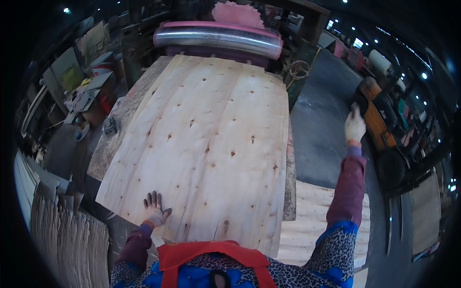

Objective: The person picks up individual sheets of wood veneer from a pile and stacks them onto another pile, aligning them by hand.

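Note:
A large pale wood veneer sheet (216, 144), dotted with brown knots, lies before me. My left hand (155, 212), in a light glove with dark fingertips, rests flat near its front left corner with the fingers spread. Out to the right, my right hand (355, 126) is held over the floor, away from the sheet. It also wears a pale glove; its fingers are partly blurred, and no held object can be made out. At the far end of the sheet stands a roller machine with a shiny metal roller (218, 37), pink along its edges.
More veneer (320, 219) lies lower at right. Stacked sheets (68, 230) stand at left, near a cluttered bench (95, 86). An orange and black forklift (380, 126) is on the right. Under the sheet, a stained board (108, 154) shows. A wire coil (299, 69) hangs beside the rollers.

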Demonstrator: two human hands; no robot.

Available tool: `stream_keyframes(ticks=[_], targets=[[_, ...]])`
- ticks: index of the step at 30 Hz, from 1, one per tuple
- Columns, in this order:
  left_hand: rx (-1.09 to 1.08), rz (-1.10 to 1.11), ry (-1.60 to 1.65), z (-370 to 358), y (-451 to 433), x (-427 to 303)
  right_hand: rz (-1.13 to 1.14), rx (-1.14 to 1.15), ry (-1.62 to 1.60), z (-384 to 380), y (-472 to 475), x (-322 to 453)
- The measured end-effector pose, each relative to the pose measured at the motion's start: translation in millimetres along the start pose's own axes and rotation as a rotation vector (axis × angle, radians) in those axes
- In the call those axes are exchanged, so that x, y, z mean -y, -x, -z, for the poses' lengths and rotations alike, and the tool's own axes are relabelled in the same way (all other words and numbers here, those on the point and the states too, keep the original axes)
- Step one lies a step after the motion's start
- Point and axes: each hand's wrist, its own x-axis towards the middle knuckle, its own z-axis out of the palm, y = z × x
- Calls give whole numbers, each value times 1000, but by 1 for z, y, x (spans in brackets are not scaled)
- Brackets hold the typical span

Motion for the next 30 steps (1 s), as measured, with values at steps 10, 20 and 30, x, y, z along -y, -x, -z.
stream_keyframes(ticks=[10,20,30], targets=[[-49,-4,-53,-6,0,7,56,635,-418,-75,240,-13],[-89,-3,-83,-8,1,5,-534,809,-1175,-20,425,53],[-100,-10,-82,7,8,-4,-663,753,-1204,4,479,83]])
